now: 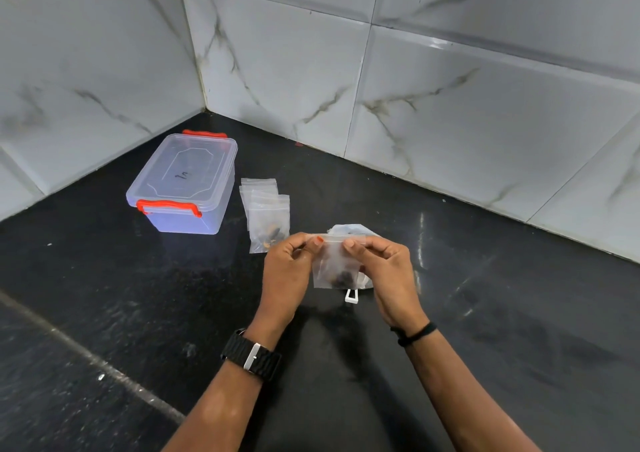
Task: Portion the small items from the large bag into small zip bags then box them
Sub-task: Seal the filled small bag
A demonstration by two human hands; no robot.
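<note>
Black counter [450, 313], tiled corner.
Left hand [287, 271] and right hand [384, 271] pinch small zip bag's [334, 268] top edge; lidded box [183, 185] well apart.

A black, speckled tabletop [485, 313] fills the lower part of the view, glossy enough to show pale streaks of reflected light. A thin light seam [86, 354] runs slantwise across its near left part. Two walls of white marble-look tiles [450, 105] with grey veins meet in a corner [204, 105] at the back left, and grey grout lines part the large tiles. A small reddish fleck [298, 144] lies on the tabletop just at the foot of the right wall. A black watch [252, 354] with a ridged strap and silver buckle circles one wrist; a thin black band [414, 334] circles the other.
</note>
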